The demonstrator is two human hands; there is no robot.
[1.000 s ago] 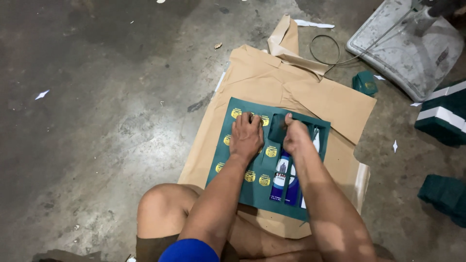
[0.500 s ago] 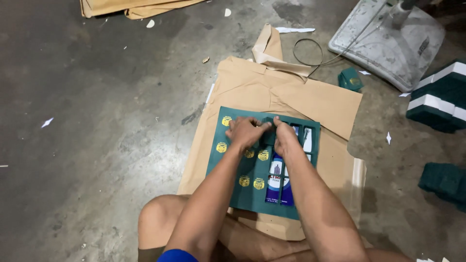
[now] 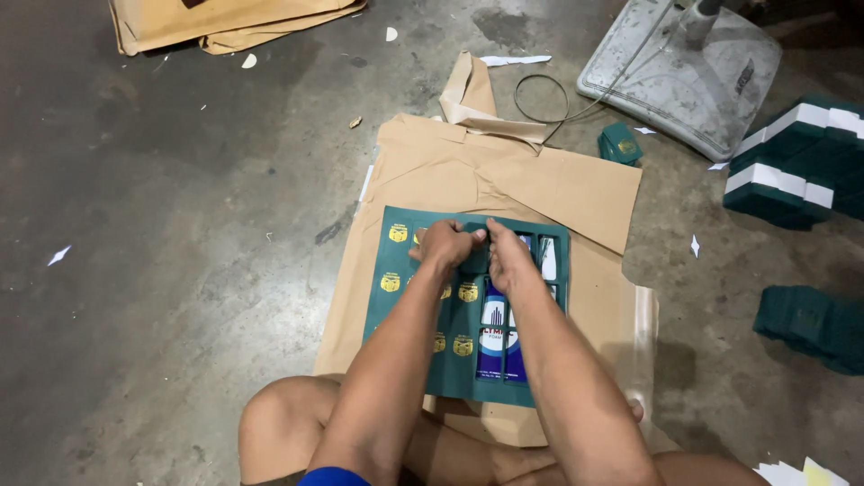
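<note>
Seated on the concrete floor, the person works over a green card sheet that lies flat on brown paper just ahead of the knees. Both hands meet at the sheet's upper middle: the left hand and right hand touch thumb to thumb, fingers curled and pinching a small green piece at the sheet's surface; how tightly, I cannot tell. The sheet carries yellow badges down its left half, a blue panel in the middle, and cut-out windows at its upper right corner.

To the left, bare floor runs wide, with only paper scraps on it. The sheet's near edge sits against the legs. On the right the paper ends close to stacks of green blocks, some banded white. Beyond the paper's far edge lie a small green box, a looped black cable and a grey fan base. More folded brown paper lies far left.
</note>
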